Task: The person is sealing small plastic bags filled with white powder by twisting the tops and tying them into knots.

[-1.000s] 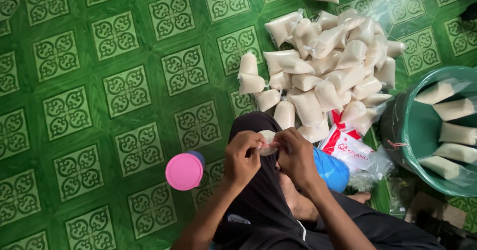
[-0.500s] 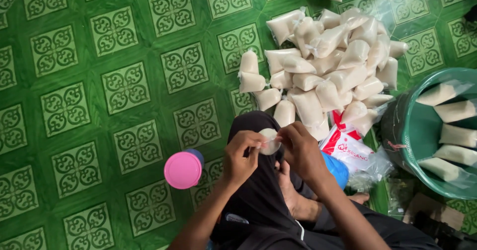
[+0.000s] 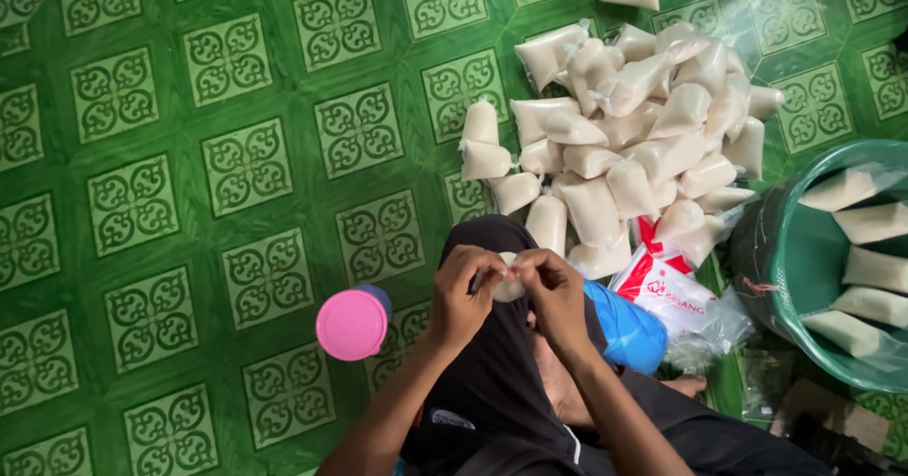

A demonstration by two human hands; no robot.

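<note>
Head view: filled bags (image 3: pixel 632 145) heaped beside green basin (image 3: pixel 790 249).

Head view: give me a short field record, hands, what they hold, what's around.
left hand: pinching the small white packet, grip closed on it
right hand: pinching the same packet from the other side
pile: filled white bags heaped on the green patterned floor
basin: green basin at right, more white bags inside
near left hand: pink-lidded container
near right hand: blue object, red-and-white plastic bag
</note>
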